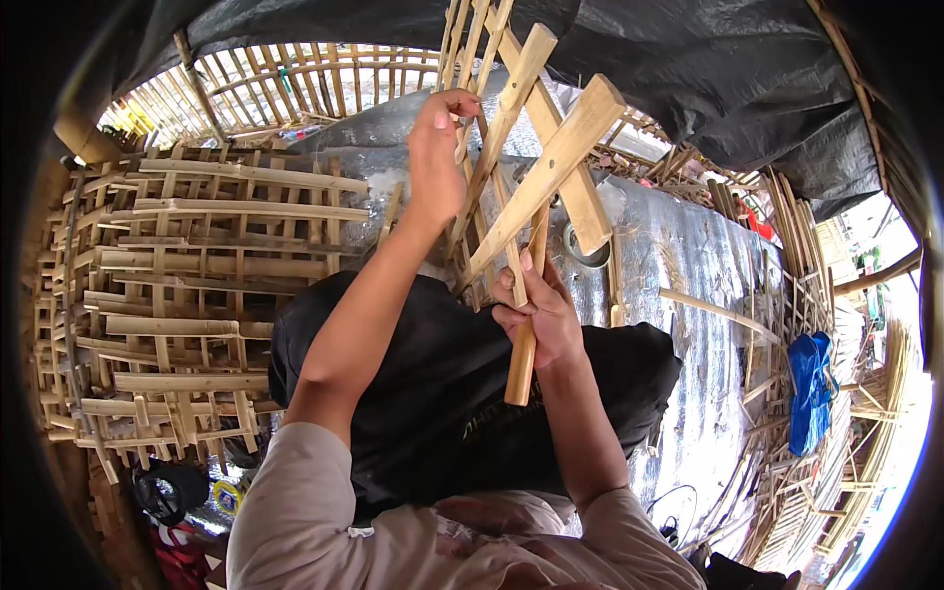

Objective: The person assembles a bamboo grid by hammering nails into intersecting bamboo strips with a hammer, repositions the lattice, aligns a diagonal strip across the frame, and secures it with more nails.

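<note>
A frame of crossed wooden slats [560,157] stands upright over my lap, its slats pinned where they cross. Around a rounded wooden handle [523,364] and a thin bamboo strip [517,273] at its lower end, my right hand [544,310] is closed. Higher up, my left hand [441,147] is at the left side of the frame, beside thin upright strips [474,44]. Its fingers are bent toward these strips, and the fingertips partly pass behind them. Black cloth [423,374] covers my lap below both hands.
On the left lies a large lattice of bamboo strips [226,261]. Silvery sheeting [688,256] covers the surface ahead and right, with a roll of tape [587,251] on it. A blue bag [810,393] and bamboo bundles [885,423] are at the right. Black plastic [708,79] hangs above.
</note>
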{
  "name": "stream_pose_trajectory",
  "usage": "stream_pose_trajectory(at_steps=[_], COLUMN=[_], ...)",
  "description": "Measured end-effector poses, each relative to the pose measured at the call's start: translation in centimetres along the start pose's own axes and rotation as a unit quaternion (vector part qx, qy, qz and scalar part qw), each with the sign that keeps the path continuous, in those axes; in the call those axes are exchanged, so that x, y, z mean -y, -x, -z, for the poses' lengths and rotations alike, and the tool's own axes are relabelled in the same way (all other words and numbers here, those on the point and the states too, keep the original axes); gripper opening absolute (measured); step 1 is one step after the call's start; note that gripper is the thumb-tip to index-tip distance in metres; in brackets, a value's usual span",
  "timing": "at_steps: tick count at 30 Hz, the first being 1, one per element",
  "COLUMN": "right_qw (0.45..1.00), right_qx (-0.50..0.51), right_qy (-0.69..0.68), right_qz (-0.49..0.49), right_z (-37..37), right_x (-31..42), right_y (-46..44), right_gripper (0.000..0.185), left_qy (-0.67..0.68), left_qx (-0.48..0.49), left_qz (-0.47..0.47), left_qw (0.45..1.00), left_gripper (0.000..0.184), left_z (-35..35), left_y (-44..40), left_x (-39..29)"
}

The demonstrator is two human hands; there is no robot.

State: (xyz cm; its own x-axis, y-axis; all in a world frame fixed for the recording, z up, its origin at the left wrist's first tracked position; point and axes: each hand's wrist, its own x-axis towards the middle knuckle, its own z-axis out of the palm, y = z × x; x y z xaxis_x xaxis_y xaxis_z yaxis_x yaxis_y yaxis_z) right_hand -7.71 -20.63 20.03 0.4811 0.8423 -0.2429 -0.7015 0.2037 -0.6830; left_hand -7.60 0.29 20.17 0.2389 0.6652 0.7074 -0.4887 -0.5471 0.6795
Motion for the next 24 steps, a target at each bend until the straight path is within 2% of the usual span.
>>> stream_pose_trajectory(at_steps=[2, 5, 6, 9, 12, 15, 17, 19, 20, 22, 24], right_qw=[1.000, 1.000, 1.000, 1.000, 0.999, 0.997, 0.996, 0.996, 0.997, 0.998, 0.995], right_qx=[-0.003, 0.003, 0.024, 0.010, -0.010, -0.024, -0.032, -0.041, -0.034, -0.018, -0.030], right_qy=[0.012, 0.015, 0.009, 0.016, 0.047, 0.072, 0.079, 0.077, 0.073, 0.064, 0.096], right_qz=[0.005, -0.011, -0.009, -0.020, 0.010, 0.028, 0.027, 0.014, 0.011, 0.006, 0.020], right_z=[-1.1, -1.9, -1.7, -2.0, -2.7, -3.2, -3.7, -4.2, -3.9, -3.3, -3.9], right_x=[-0.7, -1.6, -2.1, -3.0, -3.6, -3.9, -3.9, -3.9, -4.0, -4.1, -3.9], right_y=[-0.2, -0.4, -0.6, -0.7, -0.9, -1.0, -0.7, -0.4, -0.5, -0.9, -0.6], right_gripper=[0.024, 0.023, 0.025, 0.029, 0.037, 0.039, 0.036, 0.028, 0.032, 0.042, 0.039], left_qy=[-0.018, -0.039, -0.005, -0.030, 0.124, 0.178, 0.202, 0.214, 0.220, 0.230, 0.235], left_qx=[0.009, 0.050, 0.089, 0.081, 0.052, 0.007, -0.010, 0.018, 0.031, 0.072, 0.076], left_qz=[-0.020, 0.034, 0.058, 0.016, -0.011, 0.010, 0.025, 0.031, 0.034, 0.043, 0.078], left_qw=[1.000, 0.997, 0.994, 0.996, 0.991, 0.984, 0.979, 0.976, 0.974, 0.969, 0.966], left_gripper=[0.057, 0.062, 0.056, 0.049, 0.035, 0.032, 0.033, 0.046, 0.053, 0.039, 0.026], left_z=[0.3, 1.1, 1.8, 2.1, 2.5, 2.5, 2.5, 2.8, 3.0, 3.4, 3.5], left_y=[-0.2, 0.1, -0.1, 0.3, 0.4, -0.2, -0.4, -0.6, -0.6, -0.4, -0.2], left_x=[-0.2, -0.9, -1.1, 0.8, 2.2, 1.3, 0.5, -0.3, -0.5, 0.2, 0.3])
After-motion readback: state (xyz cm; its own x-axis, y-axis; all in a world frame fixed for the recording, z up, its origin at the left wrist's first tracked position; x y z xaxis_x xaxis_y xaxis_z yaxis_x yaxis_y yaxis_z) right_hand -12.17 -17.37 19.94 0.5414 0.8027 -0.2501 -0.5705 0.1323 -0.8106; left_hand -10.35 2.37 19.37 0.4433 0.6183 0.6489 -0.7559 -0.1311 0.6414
